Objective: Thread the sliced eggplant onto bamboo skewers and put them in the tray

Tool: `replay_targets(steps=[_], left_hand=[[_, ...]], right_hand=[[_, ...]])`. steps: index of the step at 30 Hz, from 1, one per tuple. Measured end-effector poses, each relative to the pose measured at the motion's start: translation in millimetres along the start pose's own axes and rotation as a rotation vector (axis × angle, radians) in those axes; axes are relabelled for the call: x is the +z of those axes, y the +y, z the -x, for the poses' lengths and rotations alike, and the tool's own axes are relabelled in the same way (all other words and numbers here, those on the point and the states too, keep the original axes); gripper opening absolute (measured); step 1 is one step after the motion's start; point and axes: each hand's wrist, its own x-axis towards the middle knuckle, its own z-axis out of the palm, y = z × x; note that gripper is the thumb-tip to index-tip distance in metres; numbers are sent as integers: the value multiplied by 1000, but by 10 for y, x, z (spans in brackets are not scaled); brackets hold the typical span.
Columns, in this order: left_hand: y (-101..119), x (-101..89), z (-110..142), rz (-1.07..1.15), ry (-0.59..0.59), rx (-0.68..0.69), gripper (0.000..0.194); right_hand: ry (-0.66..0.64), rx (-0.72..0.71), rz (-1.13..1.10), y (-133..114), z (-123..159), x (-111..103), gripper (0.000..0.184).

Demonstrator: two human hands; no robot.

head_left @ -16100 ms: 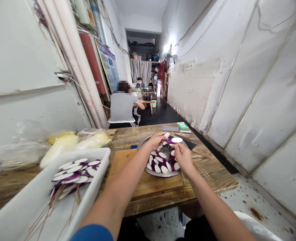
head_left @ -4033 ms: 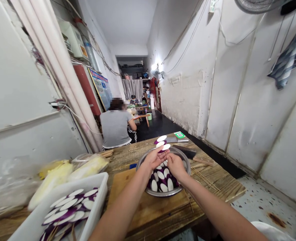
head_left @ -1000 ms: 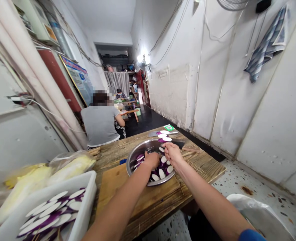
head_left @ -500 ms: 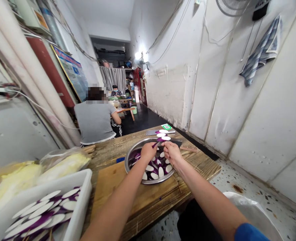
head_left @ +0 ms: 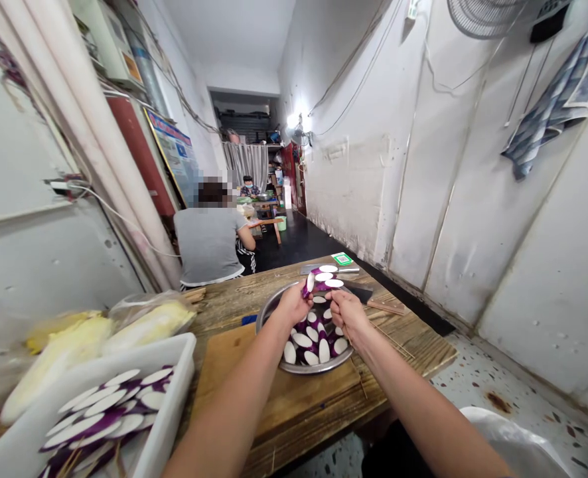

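Observation:
My left hand (head_left: 295, 304) is closed on an eggplant slice (head_left: 309, 285), tilted so its white cut face shows. Pinched together, the fingers of my right hand (head_left: 348, 312) hold a skewer whose stick is mostly hidden; several purple-skinned eggplant slices (head_left: 324, 277) lie in a row at its far end. The left hand's slice is close beside that row; I cannot tell whether they touch. Beneath both hands stands a round metal bowl (head_left: 318, 369) with loose eggplant pieces (head_left: 302, 340) in it.
A white tray (head_left: 188, 358) of skewered eggplant slices (head_left: 102, 403) stands at left, near bagged yellowish food (head_left: 149, 325). On the wooden table (head_left: 423, 340) are a cutting board (head_left: 229, 378), a cleaver (head_left: 386, 305) and thin sticks (head_left: 393, 340). A person in grey (head_left: 209, 242) sits ahead.
My left hand has turned the eggplant slice up, so its white face shows beside the skewered row. The whole view has shifted, with the scene now further right.

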Motion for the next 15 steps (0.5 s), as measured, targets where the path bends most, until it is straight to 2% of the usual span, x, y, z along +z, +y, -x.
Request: replay_targets(steps=[3, 5, 8, 11, 15], left_hand=[[33, -12, 12, 21, -36, 2, 9], [42, -29, 15, 24, -66, 67, 7], [53, -69, 2, 15, -82, 138, 15], [77, -105, -12, 32, -101, 150, 24], [108, -122, -5, 50, -59, 157, 29]], right_hand=[[-48, 36, 11, 3, 7, 0, 18], [-76, 45, 22, 3, 13, -2, 20], [-105, 53, 39, 2, 21, -1, 22], [-111, 64, 37, 2, 23, -1, 22], [-108, 53, 10, 3, 16, -7, 21]])
